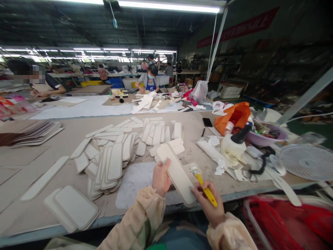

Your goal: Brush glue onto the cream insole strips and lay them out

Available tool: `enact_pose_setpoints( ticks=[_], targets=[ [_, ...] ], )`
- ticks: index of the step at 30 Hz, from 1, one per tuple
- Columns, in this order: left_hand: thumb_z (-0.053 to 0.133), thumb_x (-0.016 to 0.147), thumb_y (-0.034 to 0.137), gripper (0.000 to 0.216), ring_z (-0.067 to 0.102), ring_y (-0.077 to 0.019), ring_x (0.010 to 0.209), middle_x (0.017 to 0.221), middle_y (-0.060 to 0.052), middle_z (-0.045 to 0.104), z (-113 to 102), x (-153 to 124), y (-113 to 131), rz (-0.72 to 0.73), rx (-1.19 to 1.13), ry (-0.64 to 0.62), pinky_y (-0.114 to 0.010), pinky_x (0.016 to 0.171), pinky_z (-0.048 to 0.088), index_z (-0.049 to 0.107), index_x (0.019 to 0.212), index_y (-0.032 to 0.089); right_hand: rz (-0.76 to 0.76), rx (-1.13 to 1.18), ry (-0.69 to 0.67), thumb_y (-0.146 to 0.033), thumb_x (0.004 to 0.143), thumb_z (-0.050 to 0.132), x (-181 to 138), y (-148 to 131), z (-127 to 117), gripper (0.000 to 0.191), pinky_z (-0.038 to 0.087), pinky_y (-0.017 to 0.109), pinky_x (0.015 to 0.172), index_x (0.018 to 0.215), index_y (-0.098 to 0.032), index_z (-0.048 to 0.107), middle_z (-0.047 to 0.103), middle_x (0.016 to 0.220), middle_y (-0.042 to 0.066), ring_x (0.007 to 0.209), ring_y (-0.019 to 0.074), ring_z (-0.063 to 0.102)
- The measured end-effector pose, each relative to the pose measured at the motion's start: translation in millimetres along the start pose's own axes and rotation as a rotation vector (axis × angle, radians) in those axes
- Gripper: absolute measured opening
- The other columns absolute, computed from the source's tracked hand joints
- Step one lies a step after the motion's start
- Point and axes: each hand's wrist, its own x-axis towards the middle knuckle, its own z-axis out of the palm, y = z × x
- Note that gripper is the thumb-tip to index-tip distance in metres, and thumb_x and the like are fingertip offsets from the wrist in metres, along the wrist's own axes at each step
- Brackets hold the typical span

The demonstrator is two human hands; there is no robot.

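A long white panel with rounded corners (178,175) is tilted up in front of me over the table edge. My left hand (161,176) grips its left side, thumb on the face. A yellow-handled brush (205,189) with whitish bristles rests in my right hand (212,205), whose fingertips also touch the panel's lower right edge. Several similar white panels (113,161) lie in overlapping piles left of my hands. A white sheet (135,180) lies on the table beneath and beside my left hand.
On the right are a white bottle with a black nozzle (234,142), an orange bag (232,116), a round fan (307,161) and a phone (207,122). A basket with red material (291,222) stands below. Stacked brown sheets (28,132) lie left. Co-workers sit across the tables.
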Motion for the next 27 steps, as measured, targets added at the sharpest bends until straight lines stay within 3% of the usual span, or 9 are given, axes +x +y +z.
enact_pose_setpoints(
  ticks=[12,20,27],
  targets=[
    [0.082,0.057,0.015,0.025,0.071,-0.0235,0.08,0.068,-0.008,0.073,-4,5,1,-0.013,0.0,0.093,-0.033,0.079,0.055,0.067,0.076,0.01,-0.004,-0.045,0.033,-0.043,0.066,0.078,-7,-4,7,0.045,0.048,0.022,0.05,0.082,-0.024,0.04,0.06,0.079,-0.001,0.059,0.012,0.056],
    [0.069,0.072,0.007,0.013,0.069,-0.0148,0.067,0.075,-0.005,0.074,-6,12,1,-0.014,-0.024,0.121,-0.027,0.072,0.056,0.067,0.083,0.012,-0.034,-0.072,0.017,-0.04,0.07,0.075,-2,-11,0,0.039,0.048,0.024,0.056,0.082,-0.023,0.042,0.063,0.079,0.001,0.063,0.0136,0.057],
    [0.064,0.077,0.005,0.01,0.068,-0.013,0.069,0.079,-0.004,0.073,-15,23,2,-0.057,-0.031,0.167,-0.024,0.072,0.056,0.067,0.083,0.013,-0.024,-0.023,-0.01,-0.039,0.077,0.068,-5,-19,1,0.031,0.047,0.026,0.057,0.085,-0.024,0.041,0.063,0.084,0.001,0.063,0.0126,0.055]
  ],
)
